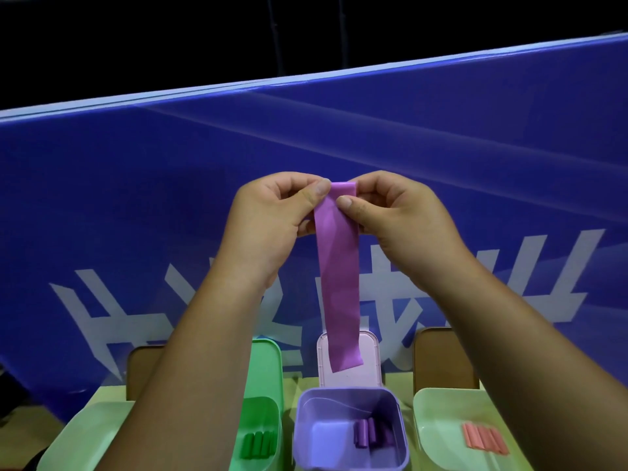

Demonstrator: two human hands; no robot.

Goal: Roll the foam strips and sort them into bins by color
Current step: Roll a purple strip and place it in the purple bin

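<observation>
Purple foam strip point(338, 277) hangs straight down from your two hands, with its long way running up and down. Your left hand point(272, 226) pinches the top end from the left with thumb and finger. Your right hand point(397, 219) pinches it from the right, thumb pressed on the front. Both hands are level and just beside each other, so neither one is nearer. The top edge looks bent over a little, like the first turn of a roll.

The loose bottom end dangles in front of the open lid point(373, 351) of the purple bin point(402, 433). That bin sits right under the strip, and purple rolls point(368, 433) lie in it. So I think the roll must go down the strip, then drop straight below.

The green bin point(268, 368) with green rolls point(258, 445) is to the left. A pale green tray point(438, 419) with pink foam pieces point(484, 438) is to the right. All sit on a yellow-green table point(292, 394), with a blue board point(136, 198) behind.
</observation>
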